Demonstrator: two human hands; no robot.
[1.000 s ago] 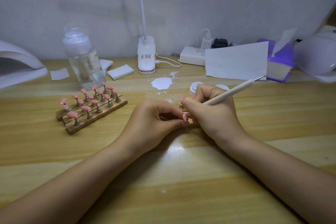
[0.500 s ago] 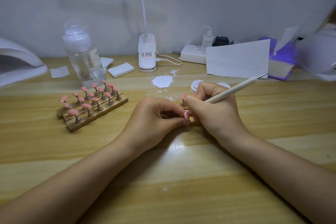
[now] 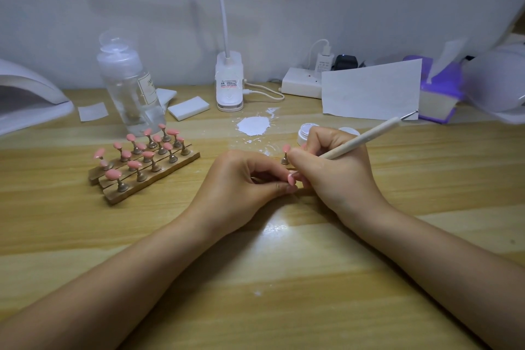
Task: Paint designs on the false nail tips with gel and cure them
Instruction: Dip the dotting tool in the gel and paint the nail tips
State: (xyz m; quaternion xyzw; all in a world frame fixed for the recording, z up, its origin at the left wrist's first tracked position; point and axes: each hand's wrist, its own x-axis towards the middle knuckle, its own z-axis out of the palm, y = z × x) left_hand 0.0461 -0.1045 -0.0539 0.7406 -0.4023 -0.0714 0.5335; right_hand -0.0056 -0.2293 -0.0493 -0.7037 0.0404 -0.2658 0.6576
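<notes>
My left hand [image 3: 241,185] rests on the wooden table and pinches a pink false nail tip [image 3: 291,179] at its fingertips. My right hand [image 3: 335,170] grips a cream dotting pen [image 3: 366,138] like a pencil, its lower tip hidden at the held nail. Just behind the fingers stands one more pink nail tip on a metal stand [image 3: 285,152]. A wooden holder [image 3: 159,176] with several pink tips on stands lies to the left. A small white gel jar [image 3: 305,132] sits behind my right hand, partly hidden.
A white curing lamp [image 3: 28,94] stands far left, another white lamp [image 3: 500,88] far right. A clear bottle [image 3: 130,88], white pads [image 3: 189,108], a desk lamp base [image 3: 229,82], a power strip [image 3: 301,82], a paper sheet [image 3: 372,91] and a white smear [image 3: 252,125] line the back.
Both hands stay together at the same spot; the view has shifted slightly and the pen has barely moved.
</notes>
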